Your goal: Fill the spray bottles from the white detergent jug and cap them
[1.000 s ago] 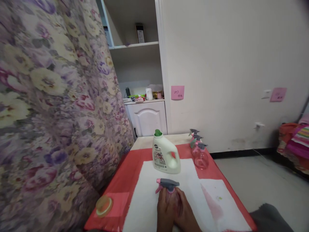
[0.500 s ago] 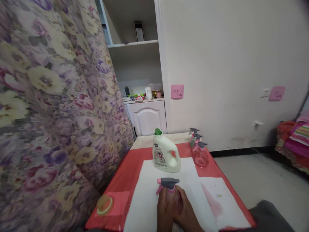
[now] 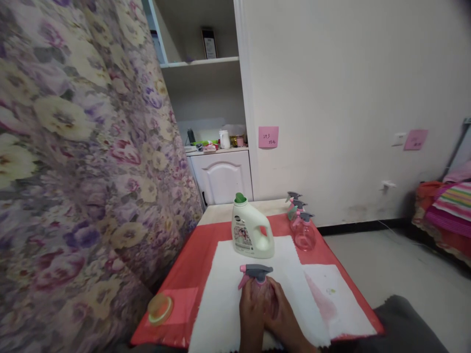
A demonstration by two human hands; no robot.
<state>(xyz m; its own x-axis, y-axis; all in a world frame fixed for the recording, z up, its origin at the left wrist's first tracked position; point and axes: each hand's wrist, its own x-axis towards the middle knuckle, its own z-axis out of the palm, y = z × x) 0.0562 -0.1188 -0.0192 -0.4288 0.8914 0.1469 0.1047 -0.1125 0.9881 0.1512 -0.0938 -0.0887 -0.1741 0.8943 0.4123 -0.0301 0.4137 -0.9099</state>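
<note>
Both hands are wrapped round a clear pink spray bottle (image 3: 265,297) with a grey and pink trigger head, which points left. My left hand (image 3: 251,309) closes on its left side, and my right hand (image 3: 282,314) grips the right side. The bottle is upright over a white cloth (image 3: 221,294); its base is hidden behind my hands. Just beyond it stands a pale green detergent jug (image 3: 253,233) with a green spout and a handle on the right.
Several more spray bottles (image 3: 304,235) stand along the table's far right side. A printed white sheet (image 3: 346,304) lies on the red tablecloth (image 3: 176,274) at right. At front left sits a small round yellowish container (image 3: 160,309). A floral curtain (image 3: 91,196) hangs beside the table.
The whole view has shifted slightly, with things appearing a little higher and further left. Both hands keep their hold on the spray bottle.
</note>
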